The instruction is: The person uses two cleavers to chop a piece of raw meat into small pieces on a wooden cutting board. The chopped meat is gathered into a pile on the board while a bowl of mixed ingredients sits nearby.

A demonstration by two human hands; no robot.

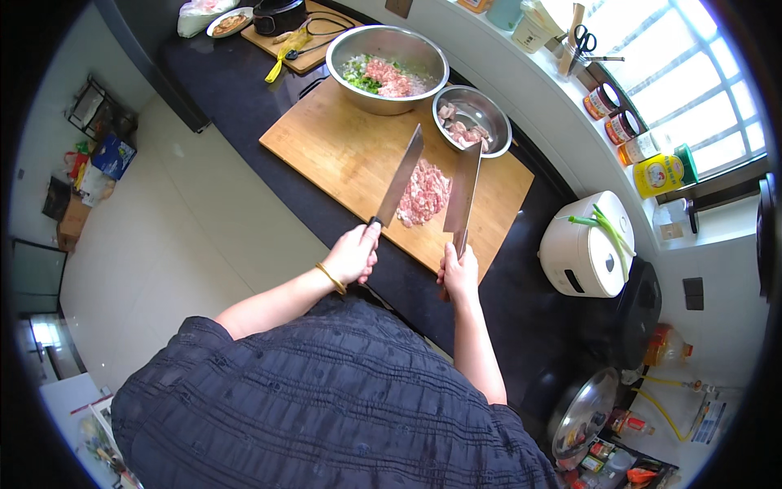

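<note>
Left grip (354, 254), right grip (460, 270): each wrapped round a broad grey-steel cleaver (401, 176) (464, 187). I'd chop the pink mince pile (424, 194) evenly, blades apart.

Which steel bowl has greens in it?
The larger bowl, at left: it holds chopped greens beside minced meat. The smaller bowl shows only meat pieces.
</note>
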